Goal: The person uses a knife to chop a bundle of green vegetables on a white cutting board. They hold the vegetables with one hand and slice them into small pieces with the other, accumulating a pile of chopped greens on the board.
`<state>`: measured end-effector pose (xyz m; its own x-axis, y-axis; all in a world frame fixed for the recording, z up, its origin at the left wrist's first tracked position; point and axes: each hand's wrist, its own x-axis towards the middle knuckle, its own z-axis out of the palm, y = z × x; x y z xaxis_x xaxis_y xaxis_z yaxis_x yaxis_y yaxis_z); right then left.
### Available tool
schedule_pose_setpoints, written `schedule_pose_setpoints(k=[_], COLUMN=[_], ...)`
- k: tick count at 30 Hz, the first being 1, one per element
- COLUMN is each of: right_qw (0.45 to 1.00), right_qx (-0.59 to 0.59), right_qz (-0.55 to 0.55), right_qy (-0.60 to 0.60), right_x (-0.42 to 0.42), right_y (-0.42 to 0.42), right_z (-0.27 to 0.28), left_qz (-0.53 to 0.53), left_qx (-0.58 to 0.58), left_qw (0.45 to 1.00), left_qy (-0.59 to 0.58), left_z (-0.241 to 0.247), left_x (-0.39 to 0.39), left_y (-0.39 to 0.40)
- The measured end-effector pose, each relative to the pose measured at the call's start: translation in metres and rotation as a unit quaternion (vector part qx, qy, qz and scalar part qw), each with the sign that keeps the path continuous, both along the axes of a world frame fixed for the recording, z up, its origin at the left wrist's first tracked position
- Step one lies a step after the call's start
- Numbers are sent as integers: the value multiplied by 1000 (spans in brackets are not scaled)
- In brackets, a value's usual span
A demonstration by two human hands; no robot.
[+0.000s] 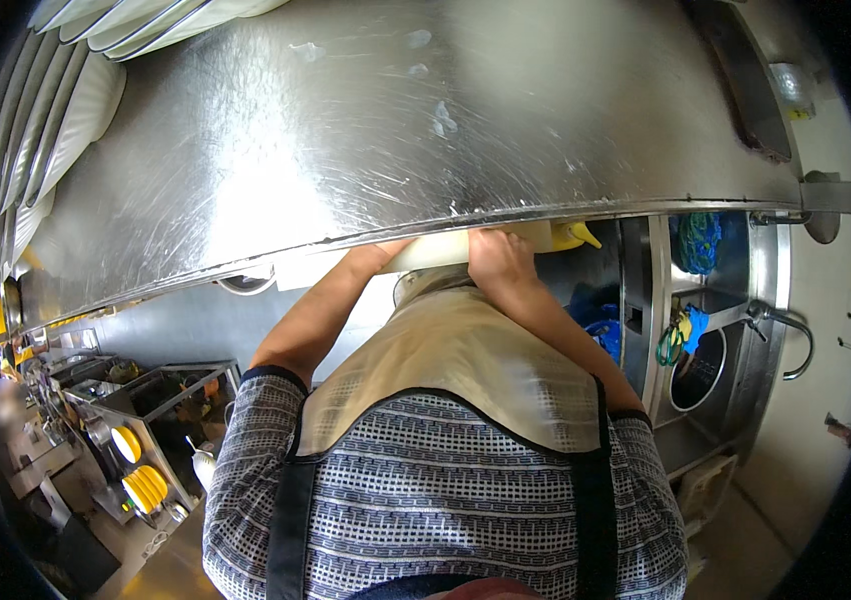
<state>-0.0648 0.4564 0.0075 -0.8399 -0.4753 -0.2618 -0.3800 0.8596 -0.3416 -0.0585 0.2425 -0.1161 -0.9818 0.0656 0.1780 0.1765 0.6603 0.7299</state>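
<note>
Beneath the front edge of a scratched stainless-steel shelf (pixel 395 150), both hands are at a pale, cream-coloured flat board or slab (pixel 433 251). My right hand (pixel 502 255) has its fingers curled over the near side of it; the fingertips are partly under the shelf edge. Most of my left hand (pixel 388 253) is hidden by the shelf, with only the wrist and a bit of the hand showing beside the pale piece. A yellow spouted object (pixel 575 235) lies just right of the board. A translucent apron (pixel 448 337) covers my front.
Stacked white plates (pixel 80 112) stand on the shelf at the left. To the right are a steel sink basin (pixel 698 371) with a curved faucet (pixel 797 337), and a blue-green net bag (pixel 698 244). Yellow dishes (pixel 144 487) and kitchen racks are at lower left.
</note>
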Motion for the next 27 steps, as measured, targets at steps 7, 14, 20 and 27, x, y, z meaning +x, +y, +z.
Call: schedule_pose_setpoints(k=[7,14,20,27], right_qw=[969,996,994,990], right_qx=[-77,-67,-76,-55], right_qz=[-32,-66,-40,59], right_qy=[231,-6,72,116], right_x=[-19,-42,-40,-46], right_y=[-32,-6,11,17], right_z=[-48,-9,0,-14], left_qz=[-5,48,44,19], left_qx=[-38,-58,-12,-81], left_qw=[999,994,997,994], left_qy=[11,-80,-54,-67], left_z=[37,55,40,47], left_x=[-7,-17,-16,-15], left_y=[13,12,5,8])
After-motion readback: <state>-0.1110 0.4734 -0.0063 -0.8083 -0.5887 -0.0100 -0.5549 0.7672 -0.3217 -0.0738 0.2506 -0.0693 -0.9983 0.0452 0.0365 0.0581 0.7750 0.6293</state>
